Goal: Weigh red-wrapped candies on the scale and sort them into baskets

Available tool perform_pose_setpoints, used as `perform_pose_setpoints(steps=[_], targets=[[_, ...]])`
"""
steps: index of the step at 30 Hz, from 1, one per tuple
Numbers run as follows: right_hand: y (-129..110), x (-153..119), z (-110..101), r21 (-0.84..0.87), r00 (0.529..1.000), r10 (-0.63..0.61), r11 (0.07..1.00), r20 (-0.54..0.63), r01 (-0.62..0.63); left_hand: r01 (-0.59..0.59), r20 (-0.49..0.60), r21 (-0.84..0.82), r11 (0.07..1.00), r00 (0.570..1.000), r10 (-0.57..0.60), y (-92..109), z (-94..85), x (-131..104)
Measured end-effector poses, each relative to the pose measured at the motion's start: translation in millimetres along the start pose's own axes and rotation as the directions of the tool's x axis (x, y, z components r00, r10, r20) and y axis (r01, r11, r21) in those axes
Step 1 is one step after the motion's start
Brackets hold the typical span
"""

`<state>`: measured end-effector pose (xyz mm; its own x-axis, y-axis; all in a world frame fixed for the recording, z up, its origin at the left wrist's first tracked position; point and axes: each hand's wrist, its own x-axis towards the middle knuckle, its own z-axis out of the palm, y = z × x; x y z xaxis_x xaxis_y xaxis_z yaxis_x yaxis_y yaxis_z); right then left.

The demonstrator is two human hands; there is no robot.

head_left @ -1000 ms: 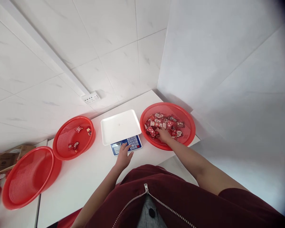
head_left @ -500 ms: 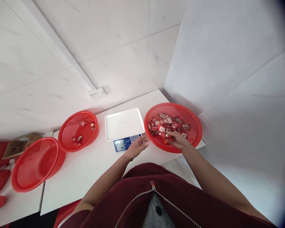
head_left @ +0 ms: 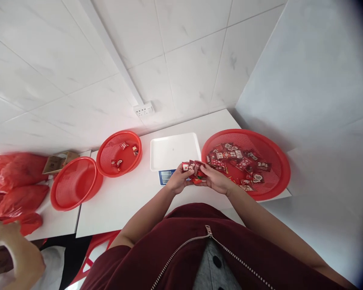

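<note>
Presently, through the head camera, I have both bare hands together above the white tabletop (head_left: 117,205), a small bunch of shiny red and maroon wrapped packets (head_left: 194,167) between them. My left hand (head_left: 178,181) is partly curled, its thumb on top of the bunch; my right hand (head_left: 217,180) is curled around the other side, its thumb also resting on the wrappers. Fingers cover too much for me to count what I hold.

Just beyond the hands stands a scale with a flat white rectangular pan (head_left: 174,151) and a blue display panel (head_left: 165,176), partly covered by my left hand. Beside it, the wide round red plastic mesh basket (head_left: 276,161) contains many more loose packets (head_left: 243,163). Past the scale's other side, a smaller round red mesh basket (head_left: 105,153) has a few packets inside, next to a deep red plastic basket (head_left: 69,191). Farther over, another person's arm (head_left: 21,249) reaches near bulging red plastic bags (head_left: 22,173).
</note>
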<state>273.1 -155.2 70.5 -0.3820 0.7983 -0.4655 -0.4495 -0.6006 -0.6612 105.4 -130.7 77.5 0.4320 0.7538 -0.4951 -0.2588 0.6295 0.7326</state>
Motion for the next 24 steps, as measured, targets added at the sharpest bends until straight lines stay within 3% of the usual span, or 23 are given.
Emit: perform_pose_setpoints(steps=[12, 19, 24], targets=[[-1.4, 20.0, 14.9, 0.096, 0.995, 0.064, 0.994, -0.079, -0.056, 0.034, -0.043, -0.348, 0.937, 0.998, -0.052, 9.5, -40.9, -10.8], [5.1, 52.8, 38.5, 0.021, 0.998, -0.002, 1.0, -0.059, 0.003, -0.017, -0.131, -0.391, 0.92, 0.991, -0.037, 14.7, -57.0, -15.7], [8.8, 79.7, 49.7, 0.072, 0.976, -0.018, 0.997, -0.218, 0.035, -0.103, -0.229, -0.43, 0.897, 0.973, 0.002, 23.2, -76.6, -20.5]])
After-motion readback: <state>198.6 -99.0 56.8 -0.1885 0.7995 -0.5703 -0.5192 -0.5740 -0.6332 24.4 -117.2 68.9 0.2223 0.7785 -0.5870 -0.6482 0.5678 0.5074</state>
